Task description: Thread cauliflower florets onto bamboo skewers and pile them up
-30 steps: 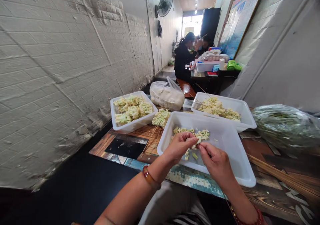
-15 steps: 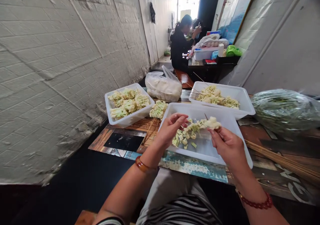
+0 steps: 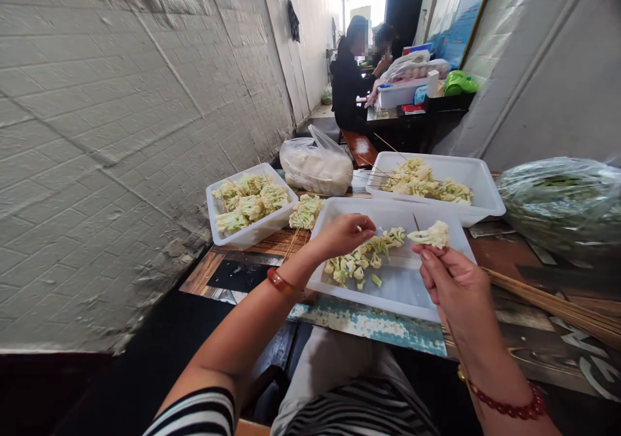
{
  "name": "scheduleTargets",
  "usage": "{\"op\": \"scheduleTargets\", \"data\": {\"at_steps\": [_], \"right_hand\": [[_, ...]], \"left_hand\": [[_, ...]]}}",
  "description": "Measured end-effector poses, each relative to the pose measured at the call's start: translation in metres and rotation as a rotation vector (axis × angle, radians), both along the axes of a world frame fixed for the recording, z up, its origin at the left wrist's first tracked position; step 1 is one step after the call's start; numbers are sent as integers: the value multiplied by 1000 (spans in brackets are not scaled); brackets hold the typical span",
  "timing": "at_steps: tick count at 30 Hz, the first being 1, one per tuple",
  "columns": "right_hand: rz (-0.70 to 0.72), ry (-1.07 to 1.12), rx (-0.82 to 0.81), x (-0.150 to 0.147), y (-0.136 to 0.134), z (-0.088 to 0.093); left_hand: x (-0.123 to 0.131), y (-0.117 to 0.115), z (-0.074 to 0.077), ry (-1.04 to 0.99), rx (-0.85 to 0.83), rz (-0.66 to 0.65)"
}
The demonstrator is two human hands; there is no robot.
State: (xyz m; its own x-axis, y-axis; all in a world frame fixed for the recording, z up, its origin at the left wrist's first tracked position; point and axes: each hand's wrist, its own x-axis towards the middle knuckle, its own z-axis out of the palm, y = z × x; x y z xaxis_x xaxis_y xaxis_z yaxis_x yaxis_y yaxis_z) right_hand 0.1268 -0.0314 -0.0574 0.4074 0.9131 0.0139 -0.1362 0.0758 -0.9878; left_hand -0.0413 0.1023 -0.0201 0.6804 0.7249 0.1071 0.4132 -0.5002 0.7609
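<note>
In my right hand (image 3: 451, 284) is a bamboo skewer (image 3: 416, 222), pinched between thumb and fingers. A cauliflower floret (image 3: 433, 235) is threaded on it, and the pointed end sticks up past the stem. My left hand (image 3: 347, 234) hovers over the near white tray (image 3: 388, 305), fingers loosely curled and slightly apart, with nothing visible in it. Beneath it, loose cauliflower pieces (image 3: 361, 264) lie in the tray's left half. One skewered cauliflower bunch (image 3: 305, 211) rests on the table just left of this tray.
Skewered cauliflower fills a left tray (image 3: 252, 232) and part of a back right tray (image 3: 485, 190). Bare skewers (image 3: 548, 300) lie at right, near a bag of greens (image 3: 563, 196). A white plastic bag (image 3: 317, 167) stands behind. Two people (image 3: 349, 80) sit farther back.
My right hand has lifted the skewered floret slightly and moved it right, turning it sideways. My left hand has shifted a little right over the tray.
</note>
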Motion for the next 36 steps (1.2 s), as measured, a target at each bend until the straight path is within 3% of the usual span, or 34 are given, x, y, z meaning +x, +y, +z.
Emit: {"op": "scheduleTargets", "data": {"at_steps": [5, 13, 16, 21, 25, 28, 31, 36], "right_hand": [[0, 12, 21, 0, 1, -2], [16, 15, 12, 2, 1, 0], [21, 14, 8, 3, 1, 2], [27, -2, 23, 3, 2, 2], [49, 38, 19, 3, 4, 1], [63, 70, 7, 3, 3, -1], [110, 49, -15, 3, 2, -1], [250, -67, -63, 1, -2, 3]], "left_hand": [[26, 12, -10, 264, 282, -144], [49, 21, -44, 209, 124, -31], [51, 23, -49, 173, 113, 5], [44, 25, -28, 84, 20, 59], [31, 11, 0, -307, -435, 53], [22, -9, 13, -579, -595, 94], [15, -28, 17, -718, -680, 165], [9, -45, 4, -876, -810, 209]]}}
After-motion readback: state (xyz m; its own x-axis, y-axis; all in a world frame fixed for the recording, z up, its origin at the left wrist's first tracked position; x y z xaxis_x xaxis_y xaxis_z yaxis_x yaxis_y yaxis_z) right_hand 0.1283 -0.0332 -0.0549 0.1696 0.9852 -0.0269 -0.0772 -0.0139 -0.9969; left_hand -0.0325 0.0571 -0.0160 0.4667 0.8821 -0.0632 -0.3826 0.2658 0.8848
